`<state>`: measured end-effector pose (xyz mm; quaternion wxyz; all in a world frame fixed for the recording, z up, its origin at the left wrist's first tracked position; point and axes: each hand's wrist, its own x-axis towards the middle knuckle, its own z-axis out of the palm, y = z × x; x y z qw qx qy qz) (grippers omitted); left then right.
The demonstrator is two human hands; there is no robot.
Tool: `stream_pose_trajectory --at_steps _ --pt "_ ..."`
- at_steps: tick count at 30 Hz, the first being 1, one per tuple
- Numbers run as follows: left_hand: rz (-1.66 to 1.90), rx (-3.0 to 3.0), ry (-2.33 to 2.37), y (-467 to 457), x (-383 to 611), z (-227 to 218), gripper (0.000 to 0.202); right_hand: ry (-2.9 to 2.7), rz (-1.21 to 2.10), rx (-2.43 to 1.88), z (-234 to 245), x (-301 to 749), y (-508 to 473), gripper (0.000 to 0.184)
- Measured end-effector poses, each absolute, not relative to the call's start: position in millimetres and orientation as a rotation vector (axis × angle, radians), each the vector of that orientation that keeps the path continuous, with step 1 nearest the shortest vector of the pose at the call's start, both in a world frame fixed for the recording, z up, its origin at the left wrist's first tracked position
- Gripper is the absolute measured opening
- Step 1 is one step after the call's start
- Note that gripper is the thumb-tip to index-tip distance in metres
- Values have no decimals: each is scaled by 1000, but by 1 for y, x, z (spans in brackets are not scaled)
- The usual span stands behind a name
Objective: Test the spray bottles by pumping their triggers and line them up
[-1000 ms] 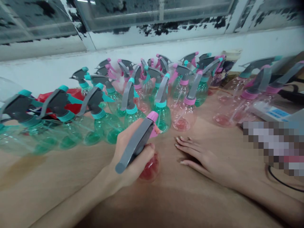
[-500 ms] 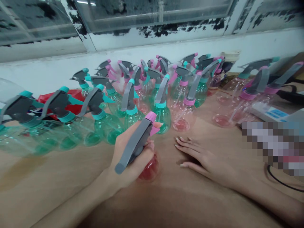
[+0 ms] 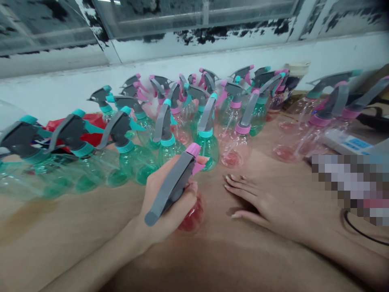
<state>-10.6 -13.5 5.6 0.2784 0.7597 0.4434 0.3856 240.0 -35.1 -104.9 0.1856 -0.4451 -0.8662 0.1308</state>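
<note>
My left hand (image 3: 170, 194) is wrapped round the neck of a spray bottle (image 3: 192, 215) with a see-through pink body. Its grey trigger head with a pink nozzle rises above my fingers, the nozzle pointing away from me. Most of the neck and collar is hidden by the hand. To the right, my right hand (image 3: 261, 202) lies on the wooden table (image 3: 100, 227), palm down, fingers apart, holding nothing. Just beyond the hands stand a green spray bottle (image 3: 209, 150) with a turquoise collar and a pink spray bottle (image 3: 234, 152).
Several green spray bottles (image 3: 136, 164) line the left, with more pink and green ones crowded behind. A red bag (image 3: 91, 125) lies among them. Further pink bottles (image 3: 287, 150) stand at the right, near a white device (image 3: 349, 142) and a black cable (image 3: 358, 233). A wall (image 3: 164, 54) closes the back.
Almost nothing differs. The view has shifted very slightly; my left hand keeps its hold on the pink spray bottle, and my right hand stays flat on the table.
</note>
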Motion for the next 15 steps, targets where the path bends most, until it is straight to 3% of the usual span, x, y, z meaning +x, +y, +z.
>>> stream_pose_trajectory --at_steps 8,15 --pt "1012 2008 1147 -13 -13 4 27 -2452 367 -1257 -105 240 -35 57" --pt "1063 2096 1180 -11 -19 1 7 -2507 423 -1250 -102 245 -35 79"
